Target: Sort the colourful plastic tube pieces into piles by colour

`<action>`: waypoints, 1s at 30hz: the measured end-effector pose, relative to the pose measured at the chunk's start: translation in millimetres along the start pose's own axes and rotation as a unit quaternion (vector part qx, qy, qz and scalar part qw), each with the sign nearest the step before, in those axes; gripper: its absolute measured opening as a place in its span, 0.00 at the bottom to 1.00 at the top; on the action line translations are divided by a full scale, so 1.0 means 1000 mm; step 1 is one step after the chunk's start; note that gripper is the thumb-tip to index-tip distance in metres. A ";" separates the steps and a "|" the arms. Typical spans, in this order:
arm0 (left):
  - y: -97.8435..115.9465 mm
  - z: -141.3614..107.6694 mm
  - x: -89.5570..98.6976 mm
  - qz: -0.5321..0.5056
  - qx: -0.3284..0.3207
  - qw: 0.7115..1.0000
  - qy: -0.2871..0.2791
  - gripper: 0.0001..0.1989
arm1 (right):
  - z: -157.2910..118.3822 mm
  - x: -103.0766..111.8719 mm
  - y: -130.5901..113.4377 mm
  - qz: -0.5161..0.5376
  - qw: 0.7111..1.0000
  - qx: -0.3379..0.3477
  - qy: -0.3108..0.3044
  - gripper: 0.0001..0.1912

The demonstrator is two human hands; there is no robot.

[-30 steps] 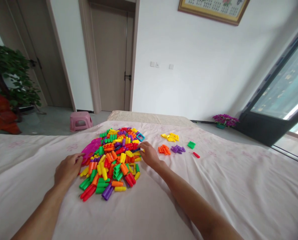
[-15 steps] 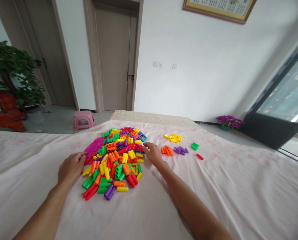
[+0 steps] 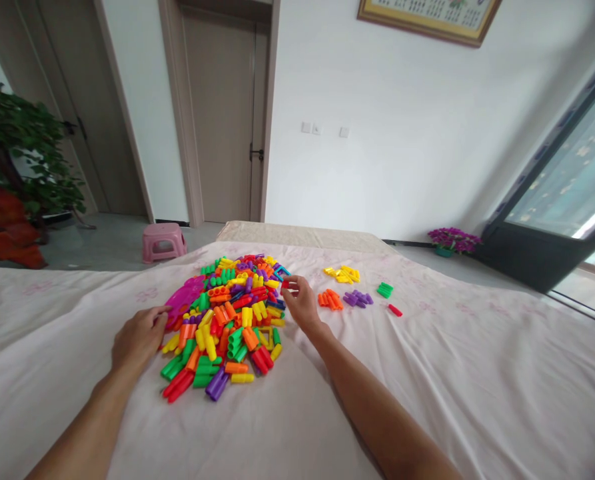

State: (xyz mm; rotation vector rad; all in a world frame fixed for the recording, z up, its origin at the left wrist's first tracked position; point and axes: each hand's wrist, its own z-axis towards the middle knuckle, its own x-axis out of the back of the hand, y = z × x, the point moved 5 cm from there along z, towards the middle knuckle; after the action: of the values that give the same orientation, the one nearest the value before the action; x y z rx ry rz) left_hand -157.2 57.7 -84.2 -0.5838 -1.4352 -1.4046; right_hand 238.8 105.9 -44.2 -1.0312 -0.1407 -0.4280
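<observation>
A heaped pile of plastic building blocks (image 3: pixel 227 300), in red, orange, yellow, green and purple, lies between my hands on the cloth. At its right edge my right hand (image 3: pixel 302 303) pinches a red block (image 3: pixel 286 285) between thumb and fingers, just off the pile. My left hand (image 3: pixel 140 337) rests at the left side with its fingers curled, touching the edge of a flat magenta plastic piece (image 3: pixel 182 298). Whatever its fingers close on is hidden from me.
Right of the pile lie separate groups of yellow (image 3: pixel 343 274), orange (image 3: pixel 330 300) and purple blocks (image 3: pixel 358 299), a green block (image 3: pixel 384 290) and a single red block (image 3: pixel 395 310). A wrinkled pale cloth (image 3: pixel 452 387) covers the surface. Beyond its edge stands a pink stool (image 3: pixel 164 243).
My right hand has drawn a red block slightly up and away from the pile. The left hand stays at the magenta piece. The whole view has shifted slightly.
</observation>
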 end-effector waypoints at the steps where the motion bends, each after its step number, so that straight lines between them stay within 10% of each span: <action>1: 0.000 0.000 0.000 0.000 -0.001 1.000 0.000 0.27 | 0.003 0.006 0.002 0.016 1.000 -0.008 0.017 0.14; 10: -0.007 0.005 -0.005 0.000 -0.002 1.000 -0.003 0.27 | 0.029 0.141 0.062 -0.116 0.980 -0.112 0.118 0.21; 18: -0.011 0.008 -0.007 0.005 -0.001 1.000 -0.001 0.27 | -0.007 0.277 0.095 -0.518 0.818 -0.239 0.066 0.25; 25: -0.006 0.005 -0.004 0.003 0.002 1.000 0.009 0.27 | -0.025 0.293 0.115 -0.530 0.804 -0.270 0.021 0.25; 30: -0.003 0.003 -0.003 0.003 0.000 1.000 0.016 0.26 | -0.018 0.253 0.069 -0.529 0.834 -0.148 0.050 0.21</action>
State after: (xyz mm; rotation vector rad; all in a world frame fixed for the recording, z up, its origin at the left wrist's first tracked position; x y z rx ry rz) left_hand -159.6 60.4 -88.2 -0.5633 -1.4059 -1.4030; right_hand 495.1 50.1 -29.9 -1.1646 -0.5774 -1.5535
